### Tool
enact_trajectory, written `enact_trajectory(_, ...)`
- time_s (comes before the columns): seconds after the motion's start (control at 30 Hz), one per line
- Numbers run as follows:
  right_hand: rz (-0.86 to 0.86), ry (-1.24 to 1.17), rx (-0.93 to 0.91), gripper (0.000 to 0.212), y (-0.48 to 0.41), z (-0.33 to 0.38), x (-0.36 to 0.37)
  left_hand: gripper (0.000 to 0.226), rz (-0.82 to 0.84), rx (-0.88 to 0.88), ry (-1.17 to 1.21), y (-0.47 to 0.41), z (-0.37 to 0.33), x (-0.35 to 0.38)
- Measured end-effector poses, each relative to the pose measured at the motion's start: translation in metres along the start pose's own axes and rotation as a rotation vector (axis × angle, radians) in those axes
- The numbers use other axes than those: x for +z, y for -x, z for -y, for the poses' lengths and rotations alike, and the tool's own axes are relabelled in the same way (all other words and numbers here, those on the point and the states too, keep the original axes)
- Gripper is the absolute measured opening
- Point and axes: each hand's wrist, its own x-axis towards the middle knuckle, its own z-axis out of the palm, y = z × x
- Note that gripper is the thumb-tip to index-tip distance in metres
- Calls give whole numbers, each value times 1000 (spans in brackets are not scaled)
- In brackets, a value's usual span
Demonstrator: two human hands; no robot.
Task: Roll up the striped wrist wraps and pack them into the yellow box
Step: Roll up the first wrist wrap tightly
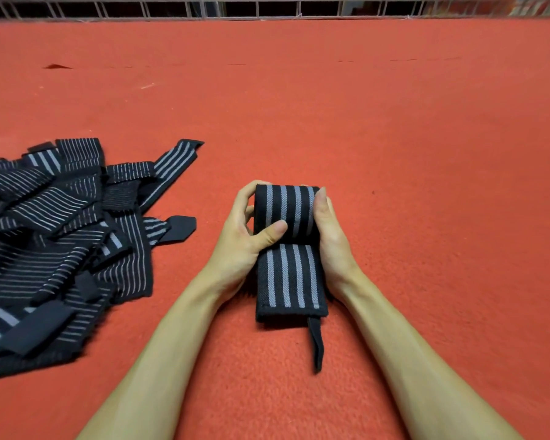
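Wrap [288, 249] sat half-rolled on felt [394, 138]; left hand [251, 230] and right hand [329, 230] closed on roll ends, keeping it tight; tail flat for feeding; pile [61, 233] waited left; box unseen.

I am seeing the wrist wrap [287, 214] showing as matt woven elastic cloth, ribbed, black with grey stripes. The pile of wraps [61, 236] is showing the same weave. The counter [394, 138] is wearing fuzzy red felt, matt and napped.
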Motion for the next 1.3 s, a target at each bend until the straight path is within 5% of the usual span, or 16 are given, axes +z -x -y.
enact_trajectory(0.13, 13, 38, -17, 70, 1, 6, -2, 55, 3, 107, -76, 0, -1, -2)
enact_trajectory(0.37, -35, -79, -49, 24, 0, 8, -4, 58, 56, 47, -44, 3, -5, -1)
enact_trajectory(0.53, 28, -148, -65, 29, 2, 5, -5, 71, 20, -99, 93, 2, -3, 4)
enact_trajectory(0.83, 92, -194, -39, 62, 2, 3, -9, 55, 33, -200, 205, -2, -2, -2)
enact_trajectory(0.97, 55, -250, 58, 55, -3, -4, -11, 71, -92, -175, 95, -3, 8, -1)
enact_trajectory(1.1, 32, -73, 18, 52, -8, -7, -8, 55, -190, -174, 78, 3, 10, 2)
enact_trajectory(1.3, 46, 46, -26, 27, 11, 18, -35, 57, -139, -224, -123, 15, -12, 20)
